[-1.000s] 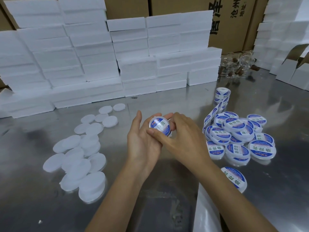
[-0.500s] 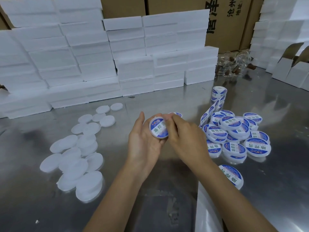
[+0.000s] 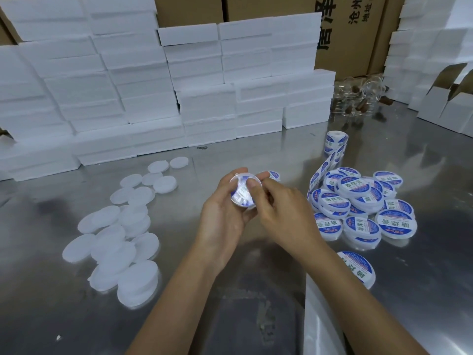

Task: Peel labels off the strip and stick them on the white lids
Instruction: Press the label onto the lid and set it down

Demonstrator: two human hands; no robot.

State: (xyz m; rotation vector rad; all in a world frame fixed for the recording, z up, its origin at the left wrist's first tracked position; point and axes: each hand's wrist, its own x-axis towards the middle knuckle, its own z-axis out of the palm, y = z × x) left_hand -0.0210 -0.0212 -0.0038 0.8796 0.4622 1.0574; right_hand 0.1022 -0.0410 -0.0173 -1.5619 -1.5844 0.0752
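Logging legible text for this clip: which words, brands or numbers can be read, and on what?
"助焊膏": labelled lids, on their blue-and-white stickers; smaller print unreadable.
"沧州" and "地址": cardboard box; large characters beside them cut off.
Label roll: too small.
Held lid: glare, unreadable.

A shiny, reflective steel worktable (image 3: pixel 409 290) runs back to stacked white foam blocks (image 3: pixel 143 93), with brown printed cardboard cartons (image 3: pixel 358 34) behind them and open white paper boxes (image 3: pixel 445 108) at the right.
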